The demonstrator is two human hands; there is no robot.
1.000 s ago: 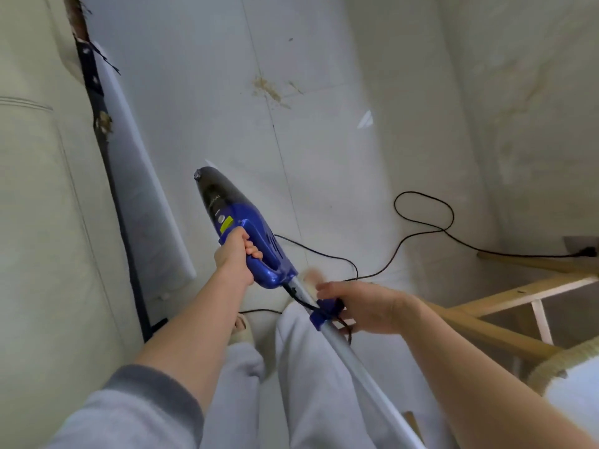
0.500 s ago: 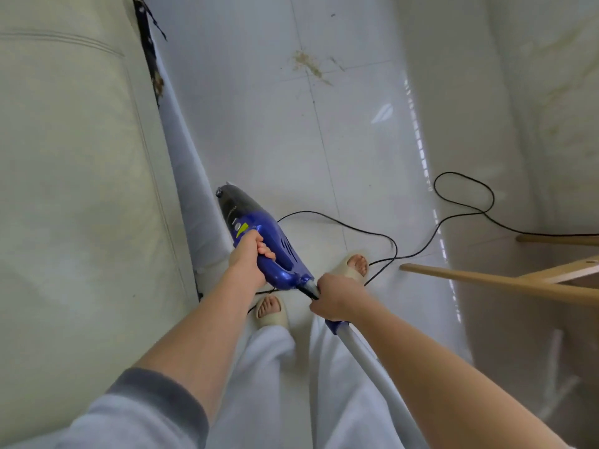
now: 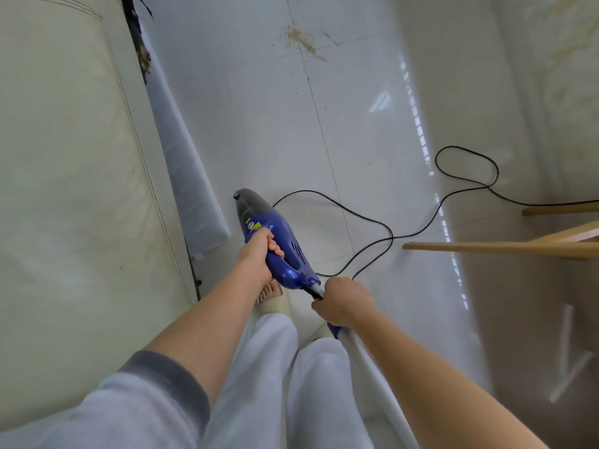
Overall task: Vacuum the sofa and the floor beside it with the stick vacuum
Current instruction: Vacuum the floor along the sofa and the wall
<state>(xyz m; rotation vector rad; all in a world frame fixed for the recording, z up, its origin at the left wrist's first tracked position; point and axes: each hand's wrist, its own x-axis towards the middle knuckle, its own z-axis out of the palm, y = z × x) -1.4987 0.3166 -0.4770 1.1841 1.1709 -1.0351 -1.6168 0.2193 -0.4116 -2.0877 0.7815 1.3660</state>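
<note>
floor (image 3: 259,108): crumbs (image 3: 299,43) | both hands grip vacuum (image 3: 275,234) | sofa (image 3: 64,173) left

We see the sofa (image 3: 71,176) left, the vacuum (image 3: 275,241) above the floor (image 3: 356,124) beside it, the cord (image 3: 389,234) trailing right.

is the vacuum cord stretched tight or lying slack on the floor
Slack. The black cord lies on the tiled floor in loose curves, with a closed loop near the wall, trailing away from the blue vacuum.
</note>
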